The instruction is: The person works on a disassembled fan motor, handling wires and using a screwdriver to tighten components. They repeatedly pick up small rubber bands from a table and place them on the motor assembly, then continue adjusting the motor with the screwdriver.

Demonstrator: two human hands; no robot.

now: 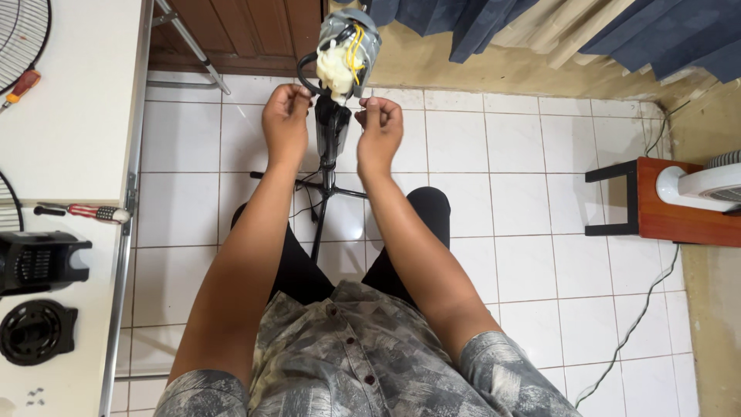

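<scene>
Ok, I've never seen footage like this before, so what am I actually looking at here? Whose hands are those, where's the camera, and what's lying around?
There is one picture, taken by a camera worn on a seated person's head, looking down at their own arms and lap.

The left hand and right hand are raised on either side of an opened fan motor with yellow wires showing, mounted on a black stand over the white tiled floor. Both hands are pinched shut beside the stand's neck; what the fingers grip is too small to tell.

On the white table at left lie two screwdrivers, black fan parts, wire grilles and a few screws. At right, a white fan sits on a wooden stool.
</scene>
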